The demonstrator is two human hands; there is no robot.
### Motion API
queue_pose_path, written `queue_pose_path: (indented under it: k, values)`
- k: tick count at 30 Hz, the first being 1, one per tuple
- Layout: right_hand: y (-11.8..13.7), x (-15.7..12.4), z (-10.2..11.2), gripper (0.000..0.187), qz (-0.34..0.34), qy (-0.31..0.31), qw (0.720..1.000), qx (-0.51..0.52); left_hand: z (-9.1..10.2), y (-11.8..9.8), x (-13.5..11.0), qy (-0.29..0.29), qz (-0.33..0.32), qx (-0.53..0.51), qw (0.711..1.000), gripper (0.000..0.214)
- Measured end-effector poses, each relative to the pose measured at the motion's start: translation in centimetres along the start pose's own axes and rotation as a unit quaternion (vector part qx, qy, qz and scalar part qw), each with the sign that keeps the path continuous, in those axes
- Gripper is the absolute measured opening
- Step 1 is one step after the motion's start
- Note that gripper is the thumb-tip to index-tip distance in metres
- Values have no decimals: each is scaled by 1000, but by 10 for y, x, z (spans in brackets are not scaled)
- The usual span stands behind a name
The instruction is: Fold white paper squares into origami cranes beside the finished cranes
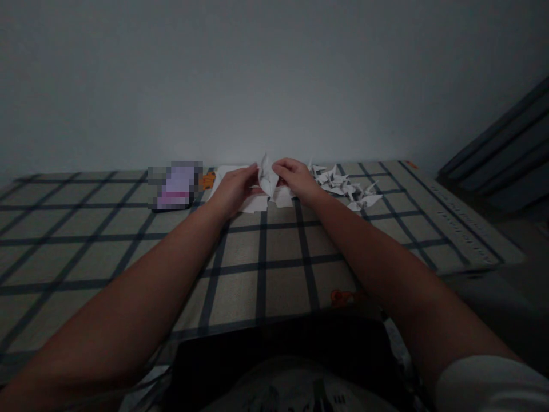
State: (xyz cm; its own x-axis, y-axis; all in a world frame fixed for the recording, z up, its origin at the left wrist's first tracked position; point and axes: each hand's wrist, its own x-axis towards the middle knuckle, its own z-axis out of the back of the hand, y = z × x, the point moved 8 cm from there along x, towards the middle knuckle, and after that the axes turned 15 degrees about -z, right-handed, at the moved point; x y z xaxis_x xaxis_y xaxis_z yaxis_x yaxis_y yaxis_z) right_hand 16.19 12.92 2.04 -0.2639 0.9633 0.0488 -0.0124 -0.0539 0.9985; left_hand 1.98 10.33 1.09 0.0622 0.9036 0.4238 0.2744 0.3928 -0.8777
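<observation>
A partly folded piece of white paper [267,176] stands upright between my two hands, its tip pointing up. My left hand [237,187] is closed on its left side, with the thumb and fingertips at the paper's edge. On the other side, my right hand [295,174] pinches the right edge between thumb and curled fingers. Flat white paper sheets [254,204] lie under and around both hands. Just right of my right hand is a heap of folded white paper cranes [337,182].
A blurred purple and pink object [176,186] lies left of the papers, beside an orange item [208,181]. A checked cloth [283,286] covers the table, with a small orange thing [341,297] near its front edge. A pale wall [266,74] rises behind.
</observation>
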Motion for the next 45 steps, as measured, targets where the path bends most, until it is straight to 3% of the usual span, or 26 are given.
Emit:
queue_pose_path:
  k: [11, 18, 23, 32, 39, 45]
  values:
    - [3, -3, -4, 24, 16, 12, 1000, -2, 5, -7, -1, 16, -50, 133, 990, 46]
    - [7, -3, -4, 28, 43, 6, 999, -14, 9, -13, 2, 19, -103, 224, 969, 43]
    - [5, -2, -3, 19, 19, -3, 1000, -13, 5, -24, -1, 23, -123, 300, 946, 42]
    - [5, -1, 11, 23, 31, -47, 998, 4, -1, -28, -4, 35, -115, 296, 948, 39]
    - [5, 0, 7, 30, 32, -19, 999, 24, -1, -19, -5, 40, -84, 247, 965, 42]
    - [2, 0, 8, 33, 0, -21, 1000, 24, 7, -19, -1, -8, -116, 198, 973, 46]
